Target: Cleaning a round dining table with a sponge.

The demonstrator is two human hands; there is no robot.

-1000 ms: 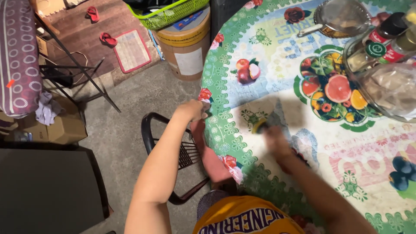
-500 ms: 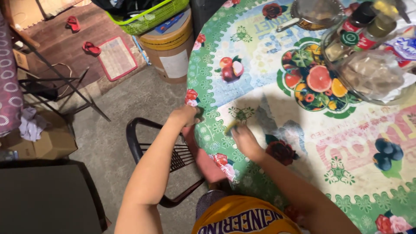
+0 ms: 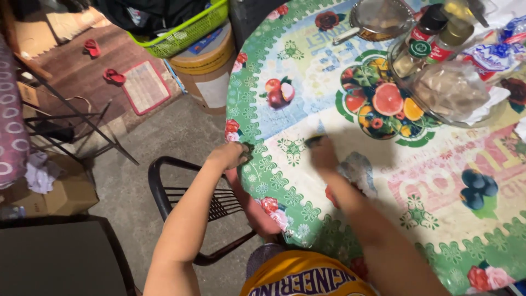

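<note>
Gripping the tablecloth point(image 3: 307, 104) edge, your left hand point(image 3: 229, 155) stays closed; your right hand point(image 3: 324, 153), curled over a dark sponge point(image 3: 313, 141), has slid farther up the table.

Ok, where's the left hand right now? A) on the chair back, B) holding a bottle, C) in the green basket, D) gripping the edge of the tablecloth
D: the left hand clutches the edge of the floral tablecloth, above the black chair, while the right hand presses a small scrubber onto the cloth.
</note>
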